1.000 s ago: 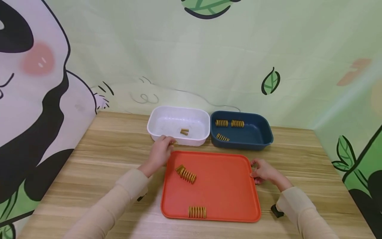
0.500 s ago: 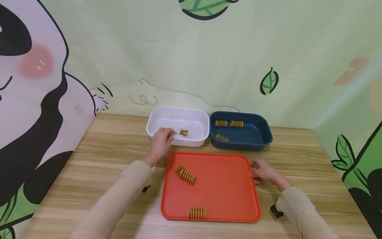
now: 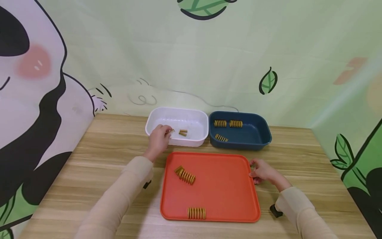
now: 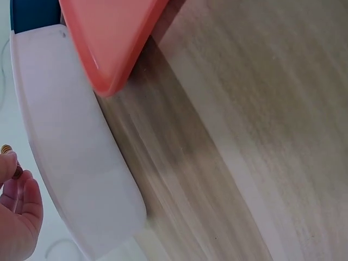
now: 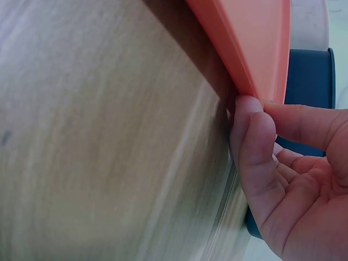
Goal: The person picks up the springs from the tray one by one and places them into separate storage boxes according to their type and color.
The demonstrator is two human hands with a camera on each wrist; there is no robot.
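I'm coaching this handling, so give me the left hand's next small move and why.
Probably lower the small gold spring a little and let it go: the left hand pinches it, seemingly over the white container, where similar-looking small gold pieces already lie.

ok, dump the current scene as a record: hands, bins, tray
left_hand: left hand pinches a small spring over the white bin
right_hand: right hand pinches the red tray's right edge
white_bin: white bin, two small springs inside; left of blue bin
blue_bin: blue bin, three springs inside
red_tray: red tray, in front of bins; one large spring at near edge, another toward far left
surface: wood-grain table
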